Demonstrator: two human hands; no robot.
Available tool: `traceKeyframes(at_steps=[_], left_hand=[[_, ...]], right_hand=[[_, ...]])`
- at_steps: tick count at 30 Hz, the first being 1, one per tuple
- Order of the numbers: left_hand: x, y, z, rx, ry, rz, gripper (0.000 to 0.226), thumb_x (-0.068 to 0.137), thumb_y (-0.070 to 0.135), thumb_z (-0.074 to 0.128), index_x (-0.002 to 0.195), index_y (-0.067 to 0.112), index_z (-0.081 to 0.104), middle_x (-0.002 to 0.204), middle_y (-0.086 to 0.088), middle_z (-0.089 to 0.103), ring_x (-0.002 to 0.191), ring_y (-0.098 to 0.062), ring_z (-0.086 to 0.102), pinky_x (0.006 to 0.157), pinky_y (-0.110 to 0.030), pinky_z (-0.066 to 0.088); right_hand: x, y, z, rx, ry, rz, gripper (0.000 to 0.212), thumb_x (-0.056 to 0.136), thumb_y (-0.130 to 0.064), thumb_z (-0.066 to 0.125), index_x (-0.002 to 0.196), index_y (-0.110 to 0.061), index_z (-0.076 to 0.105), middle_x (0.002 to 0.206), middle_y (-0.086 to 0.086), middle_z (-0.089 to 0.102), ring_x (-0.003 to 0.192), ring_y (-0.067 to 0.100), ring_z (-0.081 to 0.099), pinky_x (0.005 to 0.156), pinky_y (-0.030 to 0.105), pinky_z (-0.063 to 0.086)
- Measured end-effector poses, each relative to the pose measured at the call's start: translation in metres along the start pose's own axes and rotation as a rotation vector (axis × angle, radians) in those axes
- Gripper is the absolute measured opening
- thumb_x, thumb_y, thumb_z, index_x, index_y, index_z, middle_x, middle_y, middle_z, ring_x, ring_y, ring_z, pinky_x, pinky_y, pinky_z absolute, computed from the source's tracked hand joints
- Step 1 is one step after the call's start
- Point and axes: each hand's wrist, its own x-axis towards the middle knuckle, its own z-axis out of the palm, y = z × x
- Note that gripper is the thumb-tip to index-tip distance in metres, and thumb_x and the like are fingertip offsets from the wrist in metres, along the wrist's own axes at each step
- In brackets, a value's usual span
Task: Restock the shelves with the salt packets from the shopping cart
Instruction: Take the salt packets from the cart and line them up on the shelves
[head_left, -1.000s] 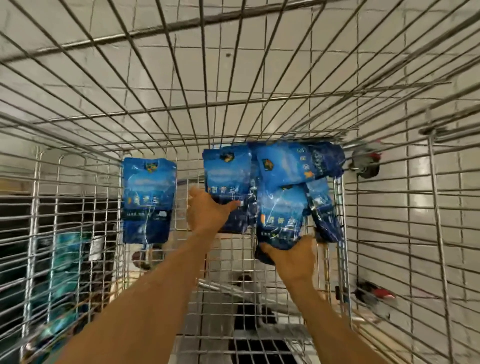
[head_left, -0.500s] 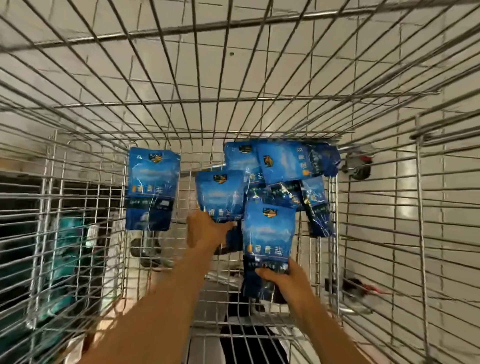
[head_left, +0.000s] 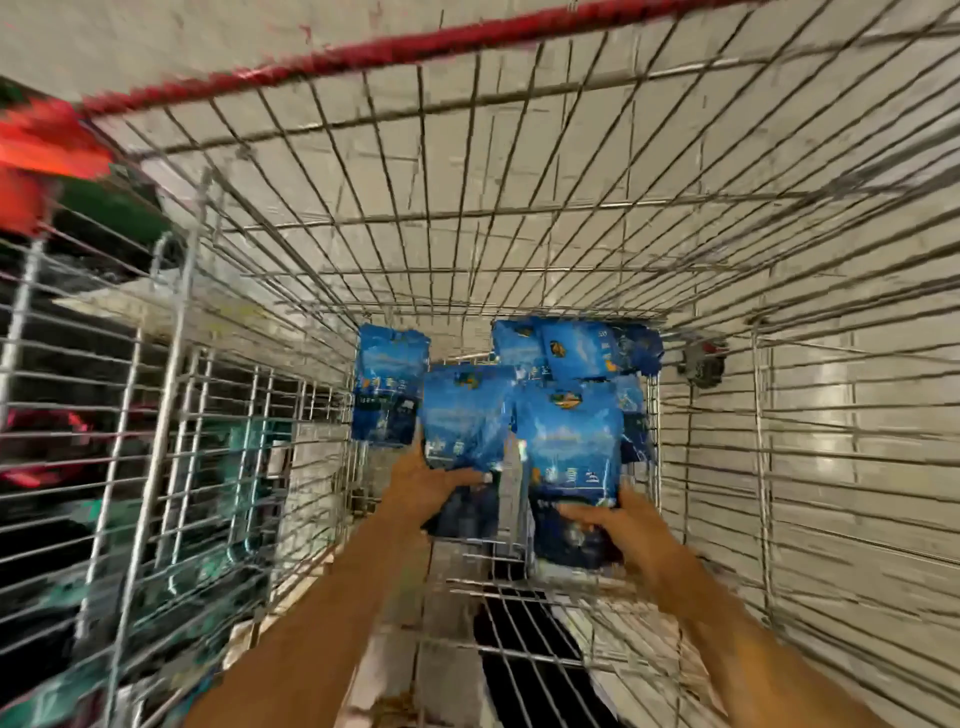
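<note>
Salt packets, blue and glossy, are what I see in both hands inside the wire shopping cart (head_left: 519, 218). My left hand (head_left: 423, 486) grips the left packet (head_left: 465, 415) at its lower part, fingers (head_left: 415, 441) curled up along its left edge and thumb across the front. My right hand (head_left: 618, 525) holds the right packet (head_left: 569, 452) near its bottom, thumb on the front and the other fingers wrapped round its right edge. The two held packets stand upright, side by side and just touching, raised above the cart floor. Behind them, at the far end of the basket, a single packet (head_left: 387, 382) lies against the left corner, and a small heap of packets (head_left: 587, 348) sits in the right corner. A red handle bar (head_left: 363, 52) runs along the cart's top edge. A caster wheel (head_left: 701, 361) shows through the right wall. The view is blurred, so I cannot read the print on the packets.
</note>
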Motion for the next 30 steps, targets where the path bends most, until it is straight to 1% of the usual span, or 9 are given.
traceKeyframes(at_steps=[2, 5, 7, 9, 12, 16, 20, 24, 30], left_hand=[[-0.032, 0.026, -0.021, -0.06, 0.0, 0.034, 0.066, 0.067, 0.014, 0.089, 0.125, 0.005, 0.057, 0.115, -0.011, 0.069, 0.108, -0.029, 0.066, 0.094, -0.047, 0.054], [-0.091, 0.06, -0.055, -0.249, 0.034, 0.064, 0.053, 0.08, 0.02, 0.08, 0.127, 0.009, 0.057, 0.132, -0.017, 0.061, 0.117, -0.033, 0.06, 0.102, -0.051, 0.048], [-0.132, 0.076, -0.076, -0.349, 0.053, 0.1, 0.019, 0.091, 0.024, 0.068, 0.108, 0.017, 0.066, 0.109, -0.009, 0.074, 0.09, -0.018, 0.072, 0.081, -0.035, 0.059], [-0.179, 0.088, -0.101, -0.393, 0.086, 0.154, 0.017, 0.094, 0.031, 0.064, 0.107, 0.02, 0.066, 0.082, 0.01, 0.076, 0.067, 0.0, 0.071, 0.055, -0.016, 0.054], [-0.253, 0.093, -0.142, -0.412, 0.168, 0.327, 0.009, 0.095, 0.027, 0.063, 0.102, 0.023, 0.066, 0.073, 0.024, 0.072, 0.064, 0.018, 0.062, 0.054, -0.001, 0.044], [-0.345, 0.087, -0.196, -0.519, 0.298, 0.458, 0.027, 0.086, 0.032, 0.073, 0.11, 0.022, 0.068, 0.107, 0.002, 0.076, 0.103, -0.018, 0.07, 0.09, -0.037, 0.056], [-0.429, 0.07, -0.254, -0.649, 0.461, 0.606, 0.044, 0.078, 0.039, 0.079, 0.117, 0.023, 0.067, 0.114, -0.004, 0.073, 0.109, -0.028, 0.068, 0.099, -0.056, 0.049], [-0.509, 0.054, -0.302, -0.654, 0.653, 0.7, 0.034, 0.082, 0.03, 0.074, 0.114, 0.019, 0.069, 0.113, -0.004, 0.074, 0.109, -0.028, 0.068, 0.1, -0.055, 0.049], [-0.618, 0.022, -0.349, -0.752, 0.863, 0.81, 0.047, 0.07, 0.04, 0.073, 0.111, 0.017, 0.069, 0.106, -0.004, 0.076, 0.097, -0.026, 0.073, 0.082, -0.05, 0.059]], right_hand=[[-0.028, -0.026, 0.008, 0.041, -0.037, -0.053, 0.037, 0.068, -0.024, 0.087, 0.101, -0.022, 0.07, 0.08, -0.005, 0.078, 0.066, 0.009, 0.073, 0.058, 0.023, 0.058], [-0.081, -0.065, 0.028, 0.035, -0.118, -0.136, 0.072, 0.055, -0.046, 0.086, 0.12, -0.022, 0.065, 0.099, -0.008, 0.078, 0.092, 0.012, 0.074, 0.082, 0.035, 0.056], [-0.11, -0.081, 0.039, 0.054, -0.113, -0.189, 0.072, 0.047, -0.049, 0.088, 0.113, -0.026, 0.069, 0.095, -0.012, 0.078, 0.09, 0.005, 0.073, 0.083, 0.032, 0.054], [-0.146, -0.096, 0.053, 0.077, -0.122, -0.256, 0.06, 0.038, -0.057, 0.094, 0.092, -0.04, 0.074, 0.094, -0.012, 0.078, 0.086, 0.007, 0.074, 0.076, 0.03, 0.056], [-0.198, -0.114, 0.079, 0.087, -0.123, -0.355, 0.054, 0.032, -0.069, 0.091, 0.079, -0.052, 0.07, 0.094, -0.013, 0.077, 0.088, 0.01, 0.073, 0.079, 0.04, 0.057], [-0.27, -0.138, 0.121, 0.098, -0.225, -0.5, 0.068, 0.034, -0.066, 0.092, 0.095, -0.043, 0.074, 0.105, -0.007, 0.077, 0.103, 0.02, 0.071, 0.094, 0.046, 0.054], [-0.345, -0.162, 0.17, 0.092, -0.32, -0.674, 0.051, 0.047, -0.049, 0.088, 0.094, -0.031, 0.079, 0.104, 0.0, 0.077, 0.103, 0.025, 0.071, 0.097, 0.053, 0.052], [-0.411, -0.182, 0.214, 0.092, -0.463, -0.792, 0.043, 0.052, -0.036, 0.084, 0.092, -0.02, 0.08, 0.099, 0.009, 0.078, 0.096, 0.034, 0.073, 0.086, 0.053, 0.058], [-0.494, -0.203, 0.285, 0.045, -0.763, -0.978, 0.041, 0.055, -0.028, 0.081, 0.094, -0.016, 0.079, 0.099, 0.01, 0.077, 0.083, 0.023, 0.075, 0.064, 0.031, 0.06]])
